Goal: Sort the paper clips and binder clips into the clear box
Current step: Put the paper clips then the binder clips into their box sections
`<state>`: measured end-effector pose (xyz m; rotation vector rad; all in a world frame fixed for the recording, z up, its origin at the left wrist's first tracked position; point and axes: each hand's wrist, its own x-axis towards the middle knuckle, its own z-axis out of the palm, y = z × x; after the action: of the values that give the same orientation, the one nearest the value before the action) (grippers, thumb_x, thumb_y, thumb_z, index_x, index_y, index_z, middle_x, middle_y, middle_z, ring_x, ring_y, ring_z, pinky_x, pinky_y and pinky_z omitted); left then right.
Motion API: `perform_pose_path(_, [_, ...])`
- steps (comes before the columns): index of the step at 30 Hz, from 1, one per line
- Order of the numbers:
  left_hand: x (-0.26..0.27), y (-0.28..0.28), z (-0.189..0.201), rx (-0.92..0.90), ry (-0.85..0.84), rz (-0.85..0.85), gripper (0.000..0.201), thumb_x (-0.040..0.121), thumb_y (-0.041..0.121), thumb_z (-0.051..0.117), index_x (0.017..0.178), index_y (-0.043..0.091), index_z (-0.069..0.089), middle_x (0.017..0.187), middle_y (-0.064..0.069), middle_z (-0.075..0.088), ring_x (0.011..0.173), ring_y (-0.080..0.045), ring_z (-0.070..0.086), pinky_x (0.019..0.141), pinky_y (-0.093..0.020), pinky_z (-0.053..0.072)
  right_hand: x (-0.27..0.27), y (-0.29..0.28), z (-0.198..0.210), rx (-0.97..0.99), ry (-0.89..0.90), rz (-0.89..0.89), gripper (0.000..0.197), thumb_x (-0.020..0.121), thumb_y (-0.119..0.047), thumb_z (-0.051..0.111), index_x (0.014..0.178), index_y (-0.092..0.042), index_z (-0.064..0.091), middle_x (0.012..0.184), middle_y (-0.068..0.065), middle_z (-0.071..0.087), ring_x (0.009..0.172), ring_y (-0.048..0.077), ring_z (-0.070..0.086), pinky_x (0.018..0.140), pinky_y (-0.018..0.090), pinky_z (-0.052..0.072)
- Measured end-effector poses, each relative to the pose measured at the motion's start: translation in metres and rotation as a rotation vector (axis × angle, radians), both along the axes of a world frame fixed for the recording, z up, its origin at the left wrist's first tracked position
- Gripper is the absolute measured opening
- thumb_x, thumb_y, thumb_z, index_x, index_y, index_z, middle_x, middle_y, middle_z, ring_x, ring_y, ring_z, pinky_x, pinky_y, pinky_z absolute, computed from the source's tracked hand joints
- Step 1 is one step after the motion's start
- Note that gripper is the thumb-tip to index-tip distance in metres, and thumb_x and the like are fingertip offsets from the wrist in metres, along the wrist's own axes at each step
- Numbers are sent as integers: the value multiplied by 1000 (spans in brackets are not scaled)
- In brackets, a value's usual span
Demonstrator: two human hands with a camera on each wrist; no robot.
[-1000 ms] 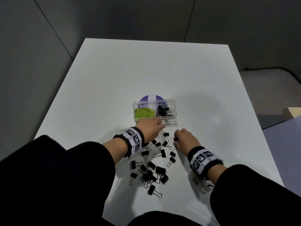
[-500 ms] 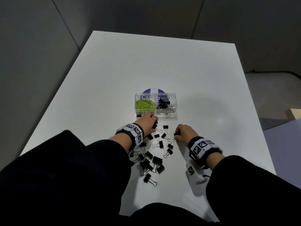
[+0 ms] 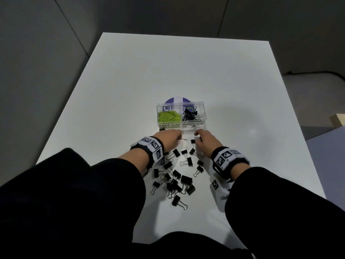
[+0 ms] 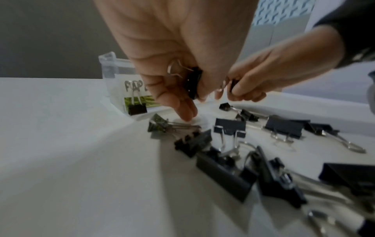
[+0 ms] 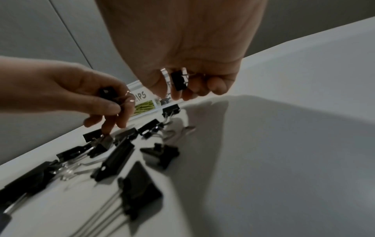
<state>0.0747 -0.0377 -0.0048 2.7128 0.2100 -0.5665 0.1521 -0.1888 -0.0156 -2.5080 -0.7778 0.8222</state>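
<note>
Left hand (image 4: 182, 52), palm down, fingers curled, grips one black binder clip (image 4: 193, 84). Right hand (image 5: 182, 48) likewise pinches another clip (image 5: 179, 80). Both hang just before the clear box (image 3: 180, 116); loose binder clips (image 3: 177, 176) lie scattered on the table (image 3: 242, 90).

White table (image 3: 130, 75) bears clear box (image 3: 203, 113) and scattered binder clips (image 3: 175, 181).

Light is dim and cool, falling from above. The right hand (image 5: 182, 48) throws a broad soft shadow onto the white table (image 5: 294, 160) just beside it. Both wrist views are blurred and stretched near their edges; binder clips (image 4: 223, 173) nearest the lens smear.
</note>
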Motion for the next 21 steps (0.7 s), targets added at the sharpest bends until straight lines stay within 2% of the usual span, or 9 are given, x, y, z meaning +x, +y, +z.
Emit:
perform_pose_path(2, [-8, 9, 4, -22, -23, 3, 30, 93, 7, 42, 121, 11, 52, 125, -7, 53, 108, -23, 55, 87, -30, 44, -5, 1, -3, -49, -39, 27, 36, 92, -25, 50, 124, -9, 45, 128, 15, 46, 109, 31, 54, 93, 39, 45])
perform_pose_path(4, [-19, 19, 6, -20, -37, 17, 31, 91, 4, 45, 121, 10, 53, 129, -7, 49, 113, -24, 53, 92, -31, 45, -9, 0, -6, -93, -81, 55, 34, 91, -24, 51, 121, -8, 46, 125, 14, 46, 107, 32, 53, 91, 39, 45])
perform_pose_path(6, [-31, 29, 3, -17, -28, 75, 27, 91, 9, 48, 117, 8, 52, 122, -9, 50, 105, -25, 56, 87, -32, 46, -10, 1, -6, -102, -113, 68, 27, 92, -19, 48, 116, -6, 47, 121, 16, 48, 103, 33, 54, 87, 37, 44])
perform_pose_path(8, [-43, 37, 0, -42, -7, 140, 25, 91, 20, 51, 111, 6, 51, 116, -10, 49, 91, -24, 54, 80, -32, 44, -10, 1, -7, -102, -134, 73, 24, 92, -17, 47, 113, -4, 48, 118, 16, 48, 100, 34, 55, 85, 37, 43])
perform_pose_path(11, [-55, 45, -5, -13, 12, 166, 19, 93, 30, 48, 92, 11, 48, 105, -10, 53, 79, -18, 46, 73, -29, 40, -12, 2, -6, -128, -182, 82, 23, 91, -15, 47, 110, -2, 48, 116, 17, 48, 97, 35, 55, 82, 37, 44])
perform_pose_path(15, [-59, 43, -4, 45, 55, 155, 39, 98, 41, 35, 79, 10, 49, 82, -8, 53, 73, -21, 49, 67, -30, 38, -17, 5, -3, -168, -206, 58, 23, 86, -13, 50, 107, -2, 47, 113, 15, 47, 90, 33, 55, 70, 33, 38])
perform_pose_path(17, [-57, 43, -1, 51, 42, 160, 39, 100, 35, 31, 87, 8, 55, 86, -10, 59, 78, -26, 55, 72, -33, 42, -14, 3, 0, -158, -161, -8, 22, 86, -15, 49, 104, -4, 47, 110, 12, 44, 81, 30, 50, 70, 32, 37])
perform_pose_path(19, [-54, 45, 0, 17, 17, 187, 24, 99, 21, 36, 111, 10, 54, 106, -11, 63, 95, -27, 59, 83, -35, 45, -11, -2, 3, -137, -110, -77, 18, 87, -18, 47, 99, -4, 49, 103, 10, 38, 78, 27, 46, 71, 32, 37])
perform_pose_path(21, [-52, 45, -2, -18, -17, 178, 33, 96, 12, 39, 128, 19, 46, 122, -7, 57, 103, -26, 58, 89, -36, 47, -8, -8, 3, -101, -58, -151, 16, 90, -19, 43, 95, -6, 50, 100, 9, 34, 79, 26, 45, 74, 32, 37])
